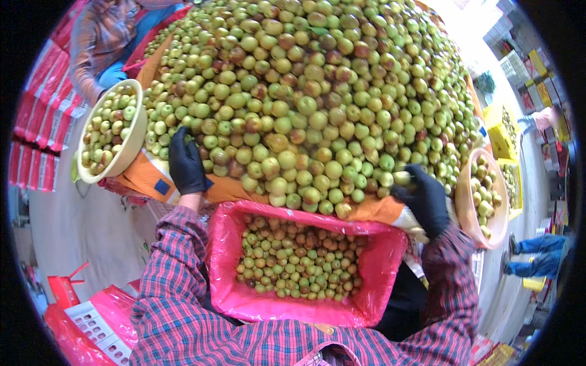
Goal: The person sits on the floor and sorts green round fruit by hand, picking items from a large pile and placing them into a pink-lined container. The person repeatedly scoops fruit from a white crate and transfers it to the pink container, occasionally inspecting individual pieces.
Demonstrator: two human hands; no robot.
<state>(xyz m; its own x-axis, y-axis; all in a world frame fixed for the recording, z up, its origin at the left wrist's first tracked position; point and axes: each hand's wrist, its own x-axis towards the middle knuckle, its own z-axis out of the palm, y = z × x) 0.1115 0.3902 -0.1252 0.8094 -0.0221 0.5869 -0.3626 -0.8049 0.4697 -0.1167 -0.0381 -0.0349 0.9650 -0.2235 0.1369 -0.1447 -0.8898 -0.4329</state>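
A big heap of green jujubes with brown blotches [316, 105] spreads before me on an orange cloth [236, 190]. At the heap's near left edge is my left hand [187, 164] in a black glove, fingers among the fruit; whether it grips one is hidden. My right hand [428, 201], also in a black glove, pinches a pale green jujube [401, 178] between thumb and fingers at the near right edge. Below the heap, close to my body, stands a crate lined with pink plastic film [302, 313], its bottom covered with jujubes [297, 261].
A cream basin [139, 119] of jujubes sits at left, beside a person in a checked shirt [103, 41]. To the right is a pink basin [464, 201] with jujubes, then yellow crates [496, 130]. Pink-lined crates [98, 325] stand at lower left. Another person's legs [540, 256] show at right.
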